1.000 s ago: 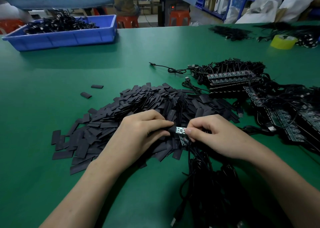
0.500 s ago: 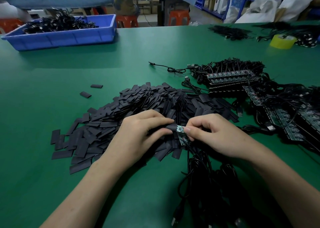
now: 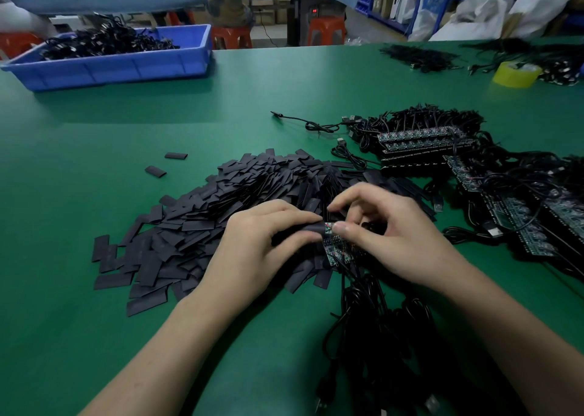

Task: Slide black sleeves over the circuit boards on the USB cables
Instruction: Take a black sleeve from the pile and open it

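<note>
My left hand (image 3: 262, 245) pinches a black sleeve (image 3: 311, 228) between thumb and fingers, over the near edge of a big pile of black sleeves (image 3: 202, 223). My right hand (image 3: 388, 235) pinches the small circuit board (image 3: 328, 227) at the sleeve's mouth; only a sliver of the board shows between my thumbs. More bare boards (image 3: 336, 253) of the same bundle lie just below, their black USB cables (image 3: 376, 330) trailing toward me.
Rows of boards with cables (image 3: 423, 140) lie at the right. A blue bin (image 3: 126, 65) of cables stands at the far left, a yellow tape roll (image 3: 516, 73) at the far right. Two loose sleeves (image 3: 155, 171) lie left of the pile. A person sits beyond the table.
The sleeve has slid further over the board, so less of the board shows. My right index finger has lifted and arched above the joint.
</note>
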`<action>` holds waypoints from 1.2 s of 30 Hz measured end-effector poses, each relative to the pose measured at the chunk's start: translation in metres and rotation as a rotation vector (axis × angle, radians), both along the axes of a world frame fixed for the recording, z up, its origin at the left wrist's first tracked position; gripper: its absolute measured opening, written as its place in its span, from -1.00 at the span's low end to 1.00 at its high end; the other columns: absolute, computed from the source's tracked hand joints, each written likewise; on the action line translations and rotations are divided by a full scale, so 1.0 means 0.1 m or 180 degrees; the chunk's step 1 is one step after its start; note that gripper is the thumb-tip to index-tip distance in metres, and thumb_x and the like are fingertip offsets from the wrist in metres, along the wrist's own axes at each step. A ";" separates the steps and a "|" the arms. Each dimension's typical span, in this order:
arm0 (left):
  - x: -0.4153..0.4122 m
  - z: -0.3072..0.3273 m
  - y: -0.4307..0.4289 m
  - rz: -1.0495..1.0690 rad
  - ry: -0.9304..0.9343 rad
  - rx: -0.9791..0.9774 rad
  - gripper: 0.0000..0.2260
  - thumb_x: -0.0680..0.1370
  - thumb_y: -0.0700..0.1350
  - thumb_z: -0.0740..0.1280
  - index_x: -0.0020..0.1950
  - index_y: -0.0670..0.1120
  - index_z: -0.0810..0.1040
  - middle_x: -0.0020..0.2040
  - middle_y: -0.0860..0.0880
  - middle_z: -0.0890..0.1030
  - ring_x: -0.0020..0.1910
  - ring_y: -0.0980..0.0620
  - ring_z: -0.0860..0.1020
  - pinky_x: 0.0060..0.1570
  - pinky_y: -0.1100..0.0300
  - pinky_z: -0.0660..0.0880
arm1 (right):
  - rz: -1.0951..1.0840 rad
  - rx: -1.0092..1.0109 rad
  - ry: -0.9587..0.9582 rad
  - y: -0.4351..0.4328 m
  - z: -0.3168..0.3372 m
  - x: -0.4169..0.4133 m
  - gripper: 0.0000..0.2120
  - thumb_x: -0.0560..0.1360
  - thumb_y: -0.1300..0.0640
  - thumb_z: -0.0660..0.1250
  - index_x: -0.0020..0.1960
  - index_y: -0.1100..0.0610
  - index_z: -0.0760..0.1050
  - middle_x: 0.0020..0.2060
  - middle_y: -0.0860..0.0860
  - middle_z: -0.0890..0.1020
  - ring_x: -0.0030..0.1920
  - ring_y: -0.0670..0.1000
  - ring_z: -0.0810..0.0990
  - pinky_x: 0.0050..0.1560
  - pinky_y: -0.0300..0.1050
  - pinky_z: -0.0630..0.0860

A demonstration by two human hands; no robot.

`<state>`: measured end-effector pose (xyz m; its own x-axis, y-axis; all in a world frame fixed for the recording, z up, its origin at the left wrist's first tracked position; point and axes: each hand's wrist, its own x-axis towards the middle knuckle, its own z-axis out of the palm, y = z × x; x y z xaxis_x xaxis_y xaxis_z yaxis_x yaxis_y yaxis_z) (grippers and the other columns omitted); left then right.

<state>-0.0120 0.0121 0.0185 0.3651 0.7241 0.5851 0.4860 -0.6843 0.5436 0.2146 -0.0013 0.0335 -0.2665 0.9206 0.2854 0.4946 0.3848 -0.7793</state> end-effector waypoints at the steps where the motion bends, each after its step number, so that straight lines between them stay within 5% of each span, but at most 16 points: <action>1: 0.01 0.00 0.00 0.0042 -0.0111 -0.0042 -0.84 0.51 -0.10 0.53 0.07 -0.09 0.76 -0.06 0.06 0.70 -0.07 0.22 0.63 0.01 0.40 0.47 | -0.0009 0.0167 0.0095 -0.01 0.00 0.00 -0.90 0.54 0.09 0.45 0.03 -0.07 0.61 -0.25 -0.08 0.62 -0.16 -0.07 0.61 -0.07 -0.15 0.51; 7: 0.03 -0.04 0.00 -0.0020 -0.0713 -0.0629 -0.84 0.51 -0.11 0.52 0.08 -0.01 0.75 -0.05 0.13 0.70 -0.10 0.10 0.68 -0.12 0.02 0.65 | -0.0111 0.1009 -0.0139 -0.02 0.00 -0.03 -0.96 0.53 0.20 0.48 -0.04 0.08 0.69 -0.17 -0.13 0.70 -0.10 -0.10 0.67 -0.05 -0.30 0.50; 14: 0.05 -0.03 -0.03 -0.0036 -0.0449 -0.0317 -0.83 0.51 -0.04 0.50 0.08 -0.02 0.75 -0.03 0.16 0.71 -0.01 0.22 0.66 0.03 0.38 0.49 | -0.0073 0.1108 -0.0139 -0.05 -0.02 -0.08 -0.97 0.52 0.19 0.50 -0.04 0.10 0.69 -0.17 -0.14 0.69 -0.11 -0.14 0.67 -0.05 -0.29 0.53; 29: 0.08 -0.02 -0.06 0.0046 -0.0697 -0.0368 -0.83 0.52 -0.09 0.50 0.10 -0.04 0.74 -0.03 0.13 0.72 -0.02 0.18 0.67 0.00 0.23 0.58 | -0.0135 0.1474 -0.0178 -0.07 -0.03 -0.11 -0.97 0.53 0.26 0.49 -0.03 0.18 0.69 -0.13 -0.07 0.71 -0.07 -0.15 0.68 0.00 -0.23 0.56; 36: 0.10 0.02 -0.09 0.0118 -0.0735 -0.0159 -0.84 0.52 -0.14 0.51 0.09 -0.08 0.74 -0.02 0.09 0.71 -0.01 0.16 0.67 0.03 0.23 0.57 | -0.0339 0.0672 0.0456 -0.06 -0.03 -0.11 -0.93 0.53 0.12 0.44 0.01 0.00 0.66 -0.16 -0.14 0.71 -0.10 -0.06 0.70 -0.05 -0.30 0.54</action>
